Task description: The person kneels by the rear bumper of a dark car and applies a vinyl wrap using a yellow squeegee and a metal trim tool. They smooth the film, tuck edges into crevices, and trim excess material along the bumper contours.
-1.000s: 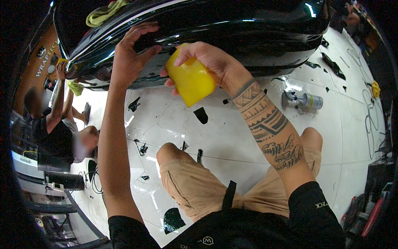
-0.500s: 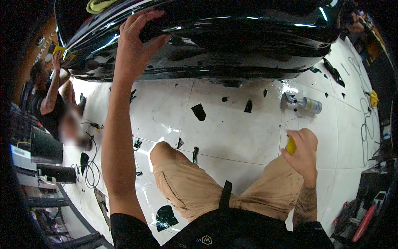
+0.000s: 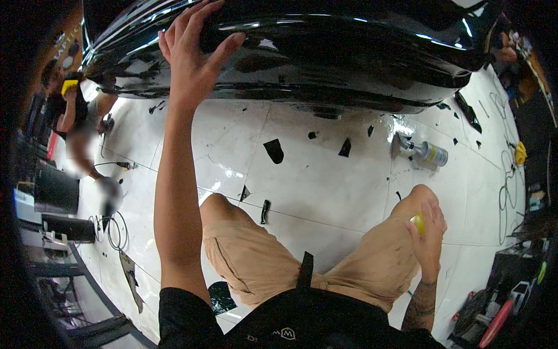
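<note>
My left hand [image 3: 195,55] reaches forward over the glossy black car bumper [image 3: 325,64], fingers spread and thumb apart, with nothing held in it. Whether the fingertips press on the surface is hard to tell. Down by my right knee, my right hand [image 3: 430,232] is closed round a small yellow squeegee [image 3: 418,223], of which only one side shows past the fingers. The bumper's black face carries bright streaks of reflected light and crosses the whole top of the view.
A grey spray bottle [image 3: 431,153] lies on the wet tiled floor [image 3: 325,198]. Scraps of black film [image 3: 273,151] are scattered around. At the left, another person [image 3: 70,110] crouches by the car holding a yellow tool [image 3: 70,86]. Cables [image 3: 116,232] coil on the floor.
My left hand's fingers have spread wider against the car. My right hand has drawn back toward me, still holding the squeegee. The other person's hand with the yellow tool has shifted.
</note>
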Action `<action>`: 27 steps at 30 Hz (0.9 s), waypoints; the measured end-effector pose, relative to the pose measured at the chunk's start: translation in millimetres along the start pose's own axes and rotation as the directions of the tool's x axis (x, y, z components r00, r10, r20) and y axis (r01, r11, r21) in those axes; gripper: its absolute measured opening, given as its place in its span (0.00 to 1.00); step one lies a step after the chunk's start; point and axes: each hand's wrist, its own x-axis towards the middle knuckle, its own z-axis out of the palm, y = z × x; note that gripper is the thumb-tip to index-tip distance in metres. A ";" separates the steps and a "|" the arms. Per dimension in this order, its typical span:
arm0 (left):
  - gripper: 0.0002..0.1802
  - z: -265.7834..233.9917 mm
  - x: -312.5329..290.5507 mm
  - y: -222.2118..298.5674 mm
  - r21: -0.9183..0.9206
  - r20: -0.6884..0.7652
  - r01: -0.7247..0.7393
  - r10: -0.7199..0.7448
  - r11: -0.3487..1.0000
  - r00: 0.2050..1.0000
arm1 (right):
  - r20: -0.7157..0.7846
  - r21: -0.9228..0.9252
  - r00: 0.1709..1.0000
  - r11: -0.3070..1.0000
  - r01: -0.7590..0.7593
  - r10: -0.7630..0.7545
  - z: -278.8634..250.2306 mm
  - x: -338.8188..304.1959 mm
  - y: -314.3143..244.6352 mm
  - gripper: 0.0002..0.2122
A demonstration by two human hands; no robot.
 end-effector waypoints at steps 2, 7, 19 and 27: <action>0.30 -1.8 -1.6 1.9 -0.008 0.023 0.005 -0.005 1.000 1.000 | 0.462 0.555 0.845 0.831 -0.037 -0.270 -15.8 -8.2 -8.6 0.22; 0.31 -0.2 -7.2 -0.5 0.032 0.009 -0.017 0.017 0.999 1.000 | -0.166 0.978 -0.026 -0.168 0.124 -0.986 -69.2 -29.1 -158.6 0.07; 0.36 -12.8 0.7 18.3 -0.060 0.094 0.171 -0.165 0.983 0.982 | 0.291 0.784 -0.272 0.066 0.617 -0.917 -95.9 -19.4 -181.9 0.07; 0.36 -15.5 -9.4 12.3 0.049 0.063 0.159 -0.162 0.986 0.985 | 0.600 0.617 -0.312 0.178 0.766 -0.737 -115.4 15.6 -154.7 0.13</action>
